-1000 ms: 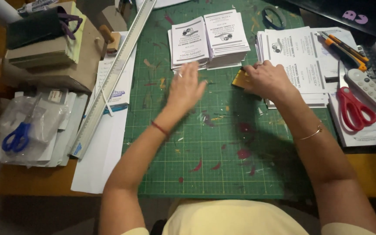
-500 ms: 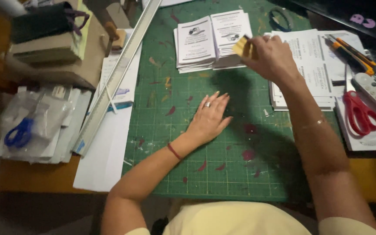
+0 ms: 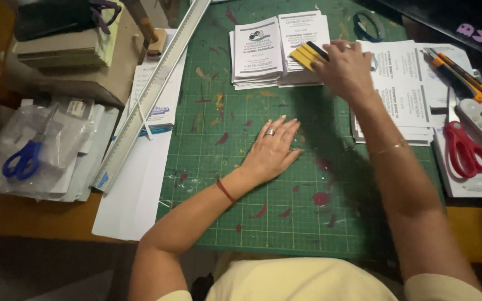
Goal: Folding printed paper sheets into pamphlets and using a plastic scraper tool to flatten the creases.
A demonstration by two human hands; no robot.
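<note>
Yellow squeegee [image 3: 307,55], a flat tool with a dark edge, sits in the upper middle of the frame, pinched in the right hand [image 3: 346,69] over the right-hand stack of printed leaflets [image 3: 302,42]. Its long axis runs diagonally, the dark edge pointing toward the upper right; the fingers cover its far end, so its full length cannot be made out.

From the left of the frame: blue-handled scissors [image 3: 24,159] lie in a clear plastic bag, then a long metal ruler [image 3: 150,93] slants up toward the top edge, where it is cut off. On the green cutting mat [image 3: 285,223], the left hand [image 3: 273,150] lies flat and open, fingers spread, holding nothing. Further right, more printed sheets [image 3: 400,83] lie partly under the right forearm. Red-handled scissors [image 3: 467,147] lie at the right edge.
</note>
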